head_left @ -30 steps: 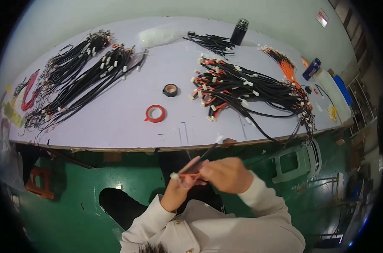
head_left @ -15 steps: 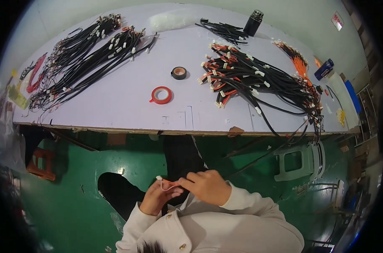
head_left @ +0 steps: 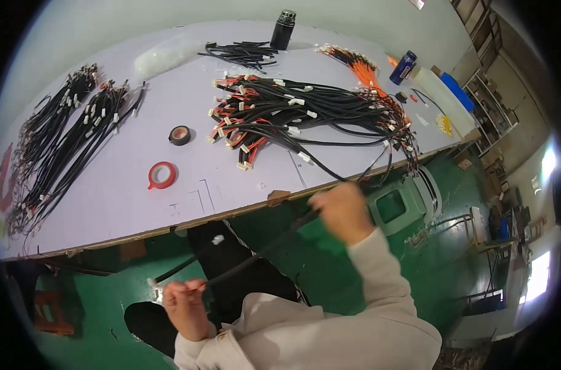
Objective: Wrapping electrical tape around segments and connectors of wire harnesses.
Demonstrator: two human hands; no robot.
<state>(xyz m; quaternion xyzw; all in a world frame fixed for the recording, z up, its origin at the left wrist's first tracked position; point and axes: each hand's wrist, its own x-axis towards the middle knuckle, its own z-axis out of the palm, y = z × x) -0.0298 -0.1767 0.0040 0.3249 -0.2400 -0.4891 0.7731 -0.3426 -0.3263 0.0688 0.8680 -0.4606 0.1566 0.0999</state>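
A black cable (head_left: pixel 256 258) stretches slantwise over my lap, between my two hands. My left hand (head_left: pixel 187 308) is closed around its near end, where a bit of orange-red shows at the fingers. Farther up and to the right, my right hand (head_left: pixel 343 213) grips the cable near the table's front edge; motion blurs this hand. Beyond the left fingers lies another black cable length (head_left: pixel 185 266) with a white tag (head_left: pixel 217 239) and a pale tip. Whether it joins the held cable, I cannot tell.
On the table (head_left: pixel 231 191) lie a big bundle of black cables (head_left: pixel 330 111) with white connectors, more bundles (head_left: pixel 77 142) at left, red tape (head_left: pixel 162 176) and black tape (head_left: pixel 180 135). A dark bottle (head_left: pixel 283 31) and blue can (head_left: pixel 403 68) stand behind. A pale green stool (head_left: pixel 394 206) is below.
My hands have moved apart, the right one up and right toward the table edge, the left one left and down. The black cable now spans them. The view has turned to the right.
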